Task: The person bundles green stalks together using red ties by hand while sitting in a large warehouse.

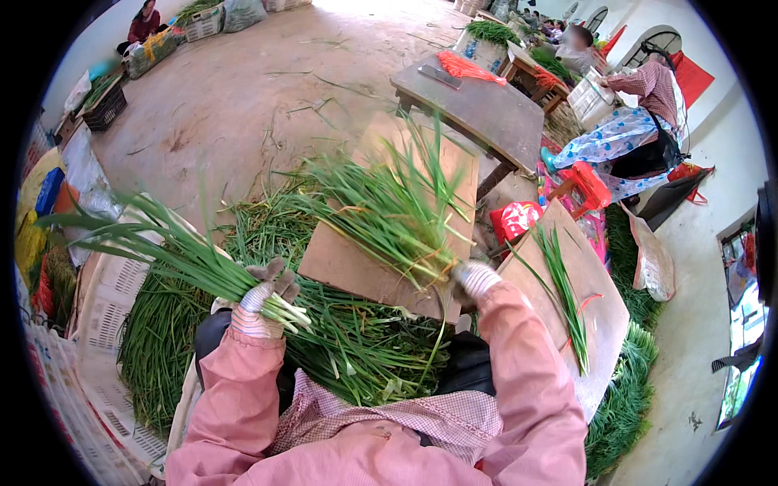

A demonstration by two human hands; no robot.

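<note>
My left hand [270, 301], in a striped glove with grey fingers, is closed around a bunch of garlic chives [190, 263]. Their long green leaves point to the upper left, and the pale stem ends stick out past my palm. My right hand [476, 279], in a striped glove, is at the stem ends of a loose, tangled heap of chives [389, 215]. That heap lies on a brown board [336, 255] in front of me. Motion blurs the right fingers and part of the heap, so their grip is unclear.
Loose chives [356, 356] fill a white plastic crate [101, 348] before me. At right, a second board [604, 324] bears a few chives and a red tie [590, 301]. Beyond stand a dark table [486, 105] with red ties and a red stool [587, 182]. Other people work farther off.
</note>
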